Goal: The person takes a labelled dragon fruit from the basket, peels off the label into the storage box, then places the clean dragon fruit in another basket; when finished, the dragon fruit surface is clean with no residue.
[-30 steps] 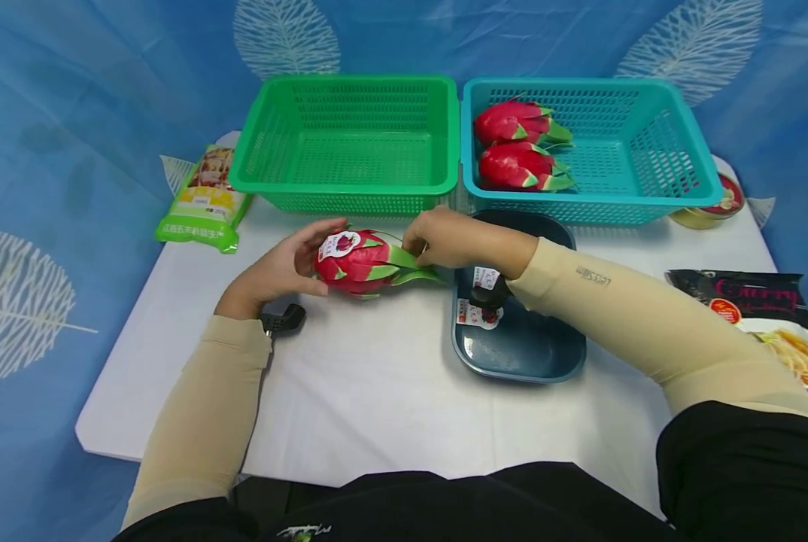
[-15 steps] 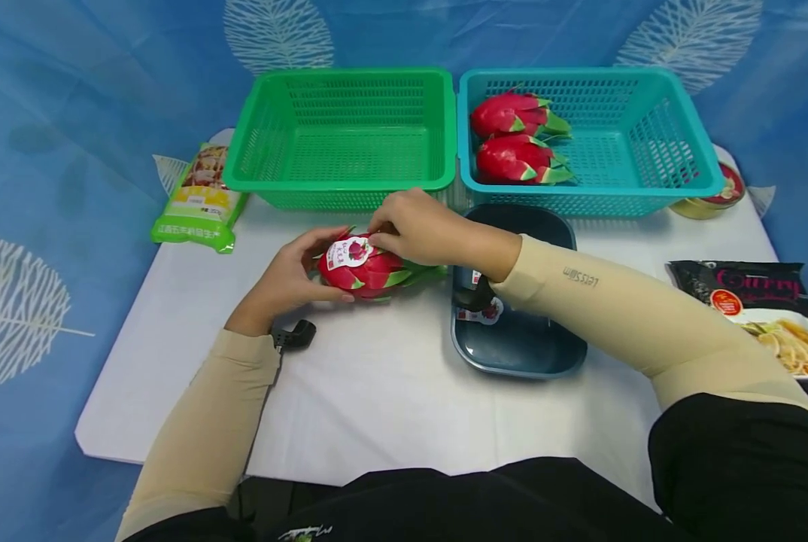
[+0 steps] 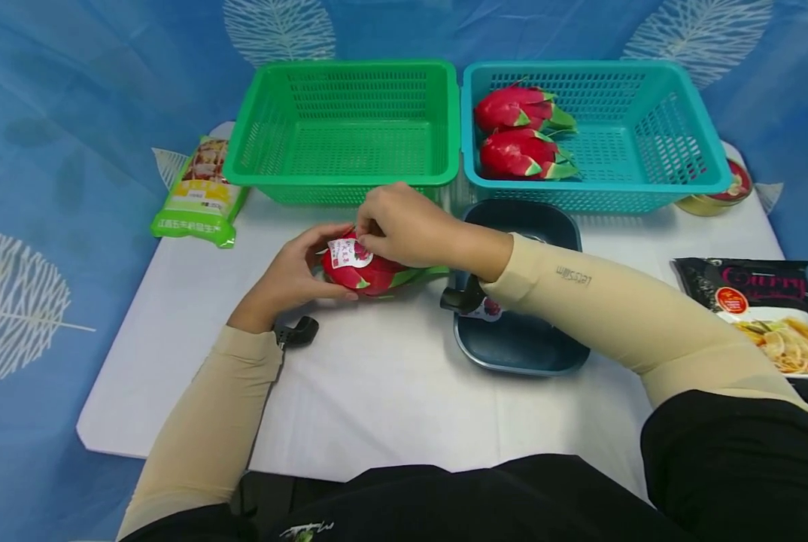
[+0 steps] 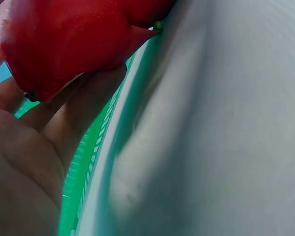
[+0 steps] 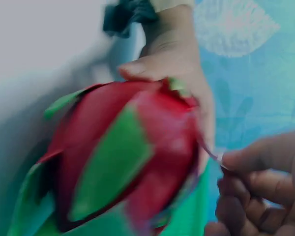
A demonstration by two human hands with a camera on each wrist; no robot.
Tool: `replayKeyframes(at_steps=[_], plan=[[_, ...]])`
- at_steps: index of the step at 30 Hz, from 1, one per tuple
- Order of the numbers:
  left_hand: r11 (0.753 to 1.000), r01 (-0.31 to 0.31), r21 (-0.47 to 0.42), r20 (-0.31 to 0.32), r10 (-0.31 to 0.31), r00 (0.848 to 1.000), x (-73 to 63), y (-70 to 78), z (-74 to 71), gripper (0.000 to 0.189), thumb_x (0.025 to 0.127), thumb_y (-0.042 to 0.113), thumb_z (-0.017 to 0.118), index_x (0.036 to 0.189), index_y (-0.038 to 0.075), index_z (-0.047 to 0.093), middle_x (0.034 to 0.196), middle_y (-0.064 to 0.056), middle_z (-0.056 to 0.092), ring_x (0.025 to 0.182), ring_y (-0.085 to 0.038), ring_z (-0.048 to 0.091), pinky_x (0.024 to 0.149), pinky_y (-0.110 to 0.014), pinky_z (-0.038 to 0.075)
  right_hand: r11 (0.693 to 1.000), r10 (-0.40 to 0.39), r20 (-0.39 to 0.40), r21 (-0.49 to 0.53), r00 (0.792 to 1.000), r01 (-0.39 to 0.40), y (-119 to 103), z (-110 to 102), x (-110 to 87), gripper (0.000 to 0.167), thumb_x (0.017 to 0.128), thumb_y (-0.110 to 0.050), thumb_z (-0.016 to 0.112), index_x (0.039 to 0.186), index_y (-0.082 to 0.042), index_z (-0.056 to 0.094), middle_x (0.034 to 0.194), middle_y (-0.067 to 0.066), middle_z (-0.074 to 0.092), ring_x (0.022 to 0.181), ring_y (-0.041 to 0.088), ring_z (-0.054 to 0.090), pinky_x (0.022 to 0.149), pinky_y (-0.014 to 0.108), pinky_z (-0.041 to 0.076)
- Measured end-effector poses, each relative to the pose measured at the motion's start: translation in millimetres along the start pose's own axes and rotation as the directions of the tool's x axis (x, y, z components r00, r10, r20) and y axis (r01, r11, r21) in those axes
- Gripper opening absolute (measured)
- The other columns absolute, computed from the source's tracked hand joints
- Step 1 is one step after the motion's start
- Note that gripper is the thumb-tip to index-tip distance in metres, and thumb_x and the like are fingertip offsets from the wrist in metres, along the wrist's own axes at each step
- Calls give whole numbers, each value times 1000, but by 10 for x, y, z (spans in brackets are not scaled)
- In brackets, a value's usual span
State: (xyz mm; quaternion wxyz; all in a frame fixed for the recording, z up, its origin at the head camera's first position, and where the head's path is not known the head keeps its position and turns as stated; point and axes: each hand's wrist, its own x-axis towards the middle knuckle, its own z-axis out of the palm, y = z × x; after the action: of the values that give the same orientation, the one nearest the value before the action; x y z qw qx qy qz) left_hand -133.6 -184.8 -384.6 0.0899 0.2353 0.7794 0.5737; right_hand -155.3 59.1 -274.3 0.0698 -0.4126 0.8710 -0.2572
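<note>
A red dragon fruit (image 3: pixel 384 278) with green-tipped scales lies on the white table in front of the green basket. My left hand (image 3: pixel 287 277) grips its rounded end, thumb on the near side and fingers on the far side; the left wrist view shows the fingers under the red skin (image 4: pixel 69 44). On top of the fruit is a white sticker (image 3: pixel 343 254) printed with a fruit picture. My right hand (image 3: pixel 404 224) pinches the sticker's right edge between thumb and forefinger. In the right wrist view, that edge (image 5: pixel 212 154) stands away from the skin.
Behind are a green basket (image 3: pixel 343 183) and a blue basket (image 3: pixel 600 190) holding two dragon fruits (image 3: pixel 519 153). A dark blue box (image 3: pixel 526 361) with a sticker (image 3: pixel 490 310) sits under my right forearm. A green food bag (image 3: pixel 201 199), a tin (image 3: pixel 722 197) and a black noodle packet (image 3: pixel 749 301) lie around.
My right hand has moved left from the fruit's leafy end to the sticker and now pinches its edge. The left hand keeps its grip, with the fruit slightly turned.
</note>
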Motion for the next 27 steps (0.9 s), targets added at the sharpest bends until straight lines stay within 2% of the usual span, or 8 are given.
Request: replayKeyframes(at_steps=[4,7,10,13,17,22,25,27], plan=[[1000,-2,-1,-3,2,1000,2,-2,3,93,72,-5,96,153,6,51,145,-7,57,127,-27,56,101,-35,52,994,-58,-16,95,998,59,-124,-128,-117,9,99,-14,73,95,-7,77,94,2,68,86,14,60,75,29,52],[1000,-15,-2,-10,15,1000,5,0,4,94,71,-8,95,153,6,52,146,-9,56,127,-27,56,101,-35,52,975,-41,-59,214,997,53,-171,-313,-303,7,98,-17,78,97,-10,80,94,-2,70,81,12,62,72,29,54],[1000,-17,-8,-8,17,1000,12,6,11,95,70,-9,95,154,4,51,151,-9,53,132,-29,53,106,-36,50,951,59,-90,306,994,-29,-105,-525,-590,7,98,-18,79,101,-13,82,92,-3,72,75,15,63,68,32,55],[1000,-11,-5,-15,11,1000,13,-1,12,96,69,-9,96,153,4,52,153,-9,52,136,-29,52,108,-37,48,918,233,-69,346,970,-196,54,-678,-944,10,100,-22,77,105,-15,82,84,3,71,72,23,62,63,34,53],[1000,-19,8,-24,19,1000,8,-5,8,96,69,-8,97,153,6,53,153,-7,52,137,-28,52,107,-35,49,866,359,64,349,931,-358,346,-685,-1416,9,101,-21,76,105,-15,81,77,9,68,69,29,62,59,38,50],[1000,-21,1,-16,21,1000,0,-11,6,95,70,-10,95,153,6,52,154,-9,51,137,-28,52,105,-34,50,820,355,281,363,892,-441,542,-486,-1797,5,99,-11,77,101,-8,79,81,6,72,67,25,67,65,38,60],[1000,-20,2,-12,20,1000,10,-21,24,95,71,-10,95,154,6,52,154,-11,51,136,-29,52,104,-33,50,816,359,351,332,865,-474,544,-372,-1874,3,99,-7,76,96,-6,78,78,4,71,64,22,69,64,36,61],[1000,-23,-2,-14,23,1000,19,-20,41,95,71,-10,95,154,6,52,154,-12,51,135,-29,53,104,-32,51,833,360,377,283,853,-476,521,-319,-1878,9,99,-5,74,91,-7,77,73,3,69,61,20,69,63,35,61]])
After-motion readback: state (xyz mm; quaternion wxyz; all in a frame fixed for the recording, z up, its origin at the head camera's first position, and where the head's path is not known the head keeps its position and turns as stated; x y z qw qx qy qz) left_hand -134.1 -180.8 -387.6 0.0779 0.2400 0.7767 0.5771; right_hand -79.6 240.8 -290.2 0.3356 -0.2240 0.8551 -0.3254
